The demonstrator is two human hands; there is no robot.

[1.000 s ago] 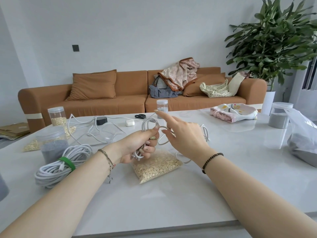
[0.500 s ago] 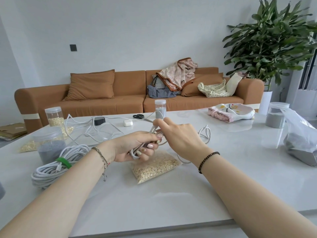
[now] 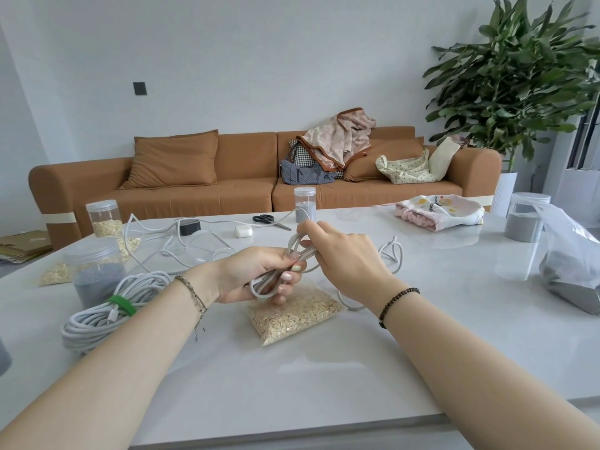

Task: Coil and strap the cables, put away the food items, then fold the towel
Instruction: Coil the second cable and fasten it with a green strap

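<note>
Whereas a second ago our right hand (image 3: 341,254) stood open with its fingers spread beside the loops, it has now closed on them. Its fingertips pinch the top of the thin pale-grey braided cable (image 3: 293,246) just above our left hand (image 3: 256,274). Our left hand has kept its place, fingers curled round the lower part of the same bundle, gripping it firmly. The two hands touch at the cable.

We judge that another turn has just been laid onto the coil. Beyond our right hand a loose tail of the cable (image 3: 394,251) still trails on the white glossy bench (image 3: 324,368), so the winding is not finished and no strap is on this coil yet.

Outside our left forearm lies the thicker grey cable coil (image 3: 97,323), already bound by a green strap (image 3: 122,305), so one cable looks done. Directly under our hands sits the clear plastic bag of oats (image 3: 295,311). Far past our right hand rests the pink and white patterned towel (image 3: 438,211), bunched up. Both appear untouched.
</note>
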